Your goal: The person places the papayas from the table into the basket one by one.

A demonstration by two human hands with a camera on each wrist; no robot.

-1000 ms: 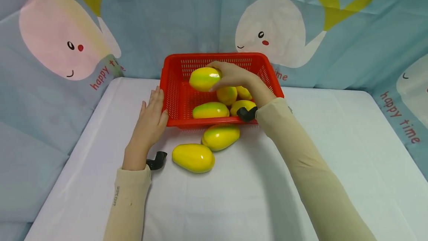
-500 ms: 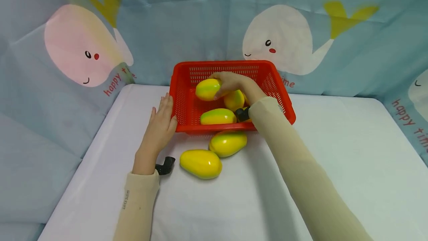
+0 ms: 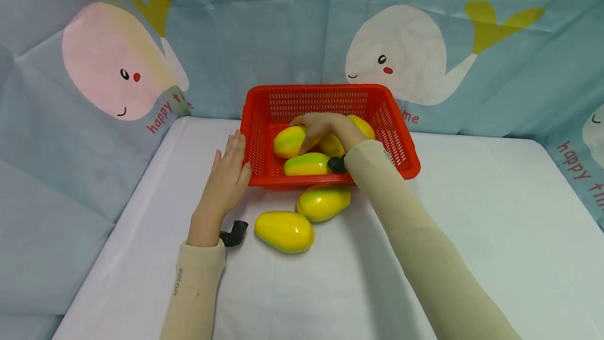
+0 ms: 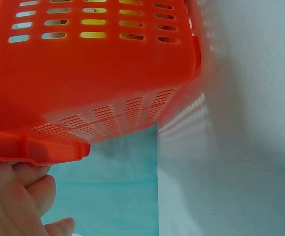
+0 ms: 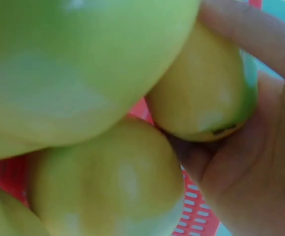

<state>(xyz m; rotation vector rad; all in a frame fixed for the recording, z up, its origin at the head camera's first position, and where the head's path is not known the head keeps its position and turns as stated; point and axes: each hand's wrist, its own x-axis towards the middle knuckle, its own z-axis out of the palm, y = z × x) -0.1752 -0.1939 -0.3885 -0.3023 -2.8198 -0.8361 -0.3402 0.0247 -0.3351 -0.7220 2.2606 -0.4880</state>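
On a white-topped table stands a red slotted basket, its left side touched by a left hand with straight fingers, while inside it a right hand curls fingers and thumb round a yellow-green fruit beside similar fruits, two loose fruits lying in front.

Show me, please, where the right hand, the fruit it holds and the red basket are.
Right hand [image 3: 324, 125]: head view, back of the hand.
Held fruit [image 3: 287, 143]: head view, its uncovered end.
Red basket [image 3: 278, 180]: head view, the front rim.
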